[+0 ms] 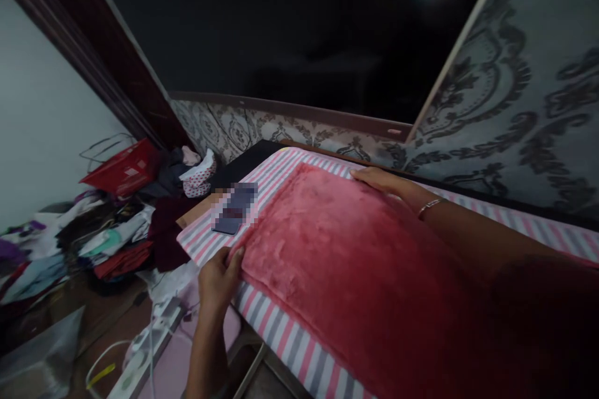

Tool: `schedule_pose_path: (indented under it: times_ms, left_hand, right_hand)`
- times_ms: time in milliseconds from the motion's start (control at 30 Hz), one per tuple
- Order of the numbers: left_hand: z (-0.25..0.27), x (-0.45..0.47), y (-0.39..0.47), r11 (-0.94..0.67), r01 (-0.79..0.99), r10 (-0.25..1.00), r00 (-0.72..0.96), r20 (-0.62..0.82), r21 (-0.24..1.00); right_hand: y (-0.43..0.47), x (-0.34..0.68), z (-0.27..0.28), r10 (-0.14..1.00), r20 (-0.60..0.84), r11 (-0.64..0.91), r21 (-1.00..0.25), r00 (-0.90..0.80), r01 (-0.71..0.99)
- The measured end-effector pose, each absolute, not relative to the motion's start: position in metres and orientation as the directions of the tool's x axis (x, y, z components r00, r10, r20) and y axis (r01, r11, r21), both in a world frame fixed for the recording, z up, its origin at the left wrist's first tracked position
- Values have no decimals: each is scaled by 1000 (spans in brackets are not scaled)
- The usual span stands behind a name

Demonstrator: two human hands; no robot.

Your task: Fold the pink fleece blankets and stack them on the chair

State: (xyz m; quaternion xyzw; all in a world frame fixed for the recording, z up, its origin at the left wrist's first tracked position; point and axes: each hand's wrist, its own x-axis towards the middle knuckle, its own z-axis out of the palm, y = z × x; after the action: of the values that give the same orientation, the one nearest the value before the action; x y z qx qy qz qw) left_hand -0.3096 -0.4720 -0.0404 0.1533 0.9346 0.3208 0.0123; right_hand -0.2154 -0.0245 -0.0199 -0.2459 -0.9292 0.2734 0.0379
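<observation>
A red plush cloth (309, 249) lies spread over a striped ironing board (290, 324) in pink, grey and white. At the cloth's near left corner, my left hand (219, 277) has its edge pinched between thumb and fingers. My right hand (377, 179) rests on the cloth's far edge, fingers stretched out flat and holding nothing. A dark, partly blurred phone-like slab (234, 209) lies on the board's left end, beside the cloth. The right part of the cloth falls into shadow under my right arm.
A large dark television screen (290, 31) hangs on the patterned wall behind the board. Piles of clothes (112, 237) and a red bag (124, 168) lie to the left. A white power strip (147, 349) with cables sits below my left hand.
</observation>
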Motion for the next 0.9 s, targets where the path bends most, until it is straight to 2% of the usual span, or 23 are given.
schedule_pose_path:
  times_ms: [67,133,233,333,500,667,800,900]
  left_hand:
    - [-41,-309,-472,741,273,282,-956,84,614]
    - [-41,-308,-472,742,274,267,-958,105,612]
    - [-38,-309,-470,764,278,257,-959,121,583]
    - [-31,-312,-466,802,264,251,-963,98,537]
    - [-20,-315,-461,849,257,270,-962,39,461]
    - [-15,-320,-463,826,275,312,-950,8,492]
    - [-10,-322,-463,803,262,310,-951,1,534]
    - [-6,-320,-462,796,255,304,-953,2,549]
  right_hand:
    - [-15,-183,-22,468,-153,692,-549,-870,469]
    - [-10,-158,-26,439,-162,733,-504,-884,457]
    - [-13,-139,-34,479,14,818,-370,-878,440]
    - [-23,-132,-37,584,114,771,-389,-804,505]
    - [-24,-108,-26,621,17,695,-474,-783,541]
    - [-2,-30,-10,607,-114,644,-509,-786,571]
    - [12,34,-8,605,-130,658,-473,-785,586]
    - [12,56,-12,583,-68,738,-370,-809,563]
